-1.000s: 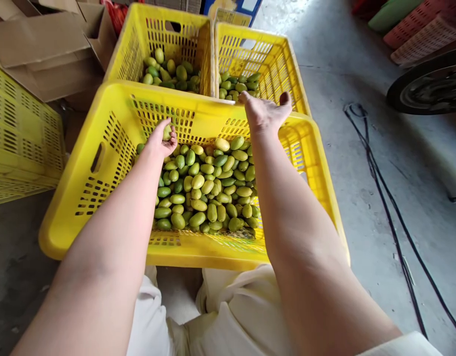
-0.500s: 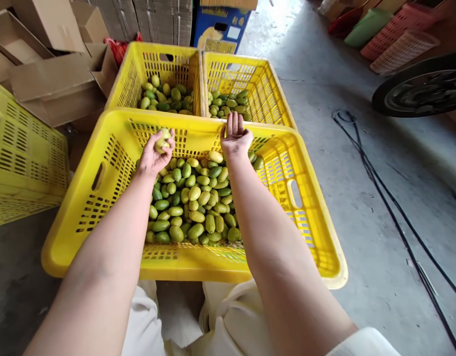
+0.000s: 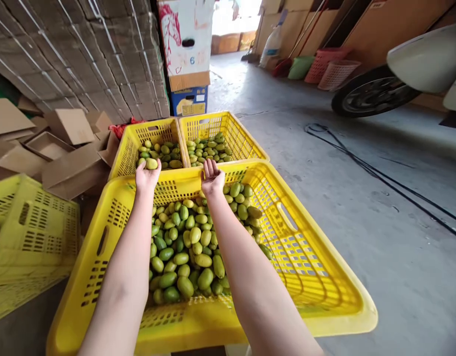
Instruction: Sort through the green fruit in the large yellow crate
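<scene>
My left hand [image 3: 147,178] has its fingers closed round a yellowish-green oval fruit [image 3: 151,163] at the near side of the far left yellow crate [image 3: 119,160]. Palm up with fingers stretched out, my right hand [image 3: 212,180] holds nothing; it is over the far rim of the big yellow crate [image 3: 191,329], in front of the far right yellow crate [image 3: 248,143]. Many green and yellow oval fruits [image 3: 194,235] lie in the big crate, partly hidden by my right forearm. Similar fruits sit in both far crates.
Another yellow crate [image 3: 52,232] stands at the left, below a heap of open cardboard boxes [image 3: 72,163]. Strapped cardboard stacks [image 3: 113,64] and a white box [image 3: 191,49] rise behind. Black cables [image 3: 365,160] cross the floor at right, near a vehicle wheel [image 3: 372,94].
My view has tilted upward. My left hand has gone forward with the fruit, from above the big crate to the far left crate. My right hand stays open near the far rim.
</scene>
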### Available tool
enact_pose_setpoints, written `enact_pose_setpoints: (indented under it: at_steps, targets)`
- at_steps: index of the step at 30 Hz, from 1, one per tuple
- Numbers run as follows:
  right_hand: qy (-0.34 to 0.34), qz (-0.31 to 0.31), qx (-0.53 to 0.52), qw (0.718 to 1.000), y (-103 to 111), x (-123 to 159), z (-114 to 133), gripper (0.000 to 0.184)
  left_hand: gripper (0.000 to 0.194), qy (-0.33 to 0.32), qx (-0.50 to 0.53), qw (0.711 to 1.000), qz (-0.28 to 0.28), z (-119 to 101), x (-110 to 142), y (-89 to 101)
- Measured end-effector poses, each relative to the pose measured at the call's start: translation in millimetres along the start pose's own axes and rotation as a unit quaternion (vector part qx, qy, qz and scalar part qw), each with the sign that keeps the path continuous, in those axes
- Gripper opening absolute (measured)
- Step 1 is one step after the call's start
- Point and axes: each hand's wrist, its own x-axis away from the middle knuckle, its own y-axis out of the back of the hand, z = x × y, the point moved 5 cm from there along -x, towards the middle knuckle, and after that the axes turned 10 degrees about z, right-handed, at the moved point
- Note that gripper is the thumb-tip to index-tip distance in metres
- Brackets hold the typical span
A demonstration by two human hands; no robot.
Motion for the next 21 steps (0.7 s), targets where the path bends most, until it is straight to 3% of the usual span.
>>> enact_pose_setpoints:
  at_steps: [8,11,13,14,15,18,21]
  targets:
    - [0.001,0.01,0.027,1.0,1.8,3.2,3.7,0.044,0.079,0.019,-0.028,0.999,0.01,7.7,3.4,8.7]
    - [-0.002,0.015,0.032,0.999,3.8,1.7,2.8,0.044,0.064,0.008,-0.049,0.997,0.056,13.4,3.7,35.7]
    - [-0.001,0.015,0.027,1.0,4.9,0.1,2.3,0.044,0.046,0.025,-0.174,0.98,0.089,17.1,6.8,64.8]
    - [0.0,0.015,0.026,1.0,5.0,-0.8,2.1,0.044,0.04,0.081,-0.317,0.942,0.073,21.7,9.7,84.8]
    - [0.0,0.017,0.027,0.999,4.9,-1.9,2.0,0.045,0.037,0.179,-0.485,0.851,0.091,30.1,14.6,104.3]
    - [0.005,0.031,0.039,0.999,4.1,-4.1,3.1,0.045,0.029,0.335,-0.615,0.707,0.098,44.6,33.0,154.4]
    - [0.001,0.06,0.071,0.996,10.0,0.2,4.3,0.043,0.032,0.394,-0.689,0.597,0.11,61.1,47.7,179.9]
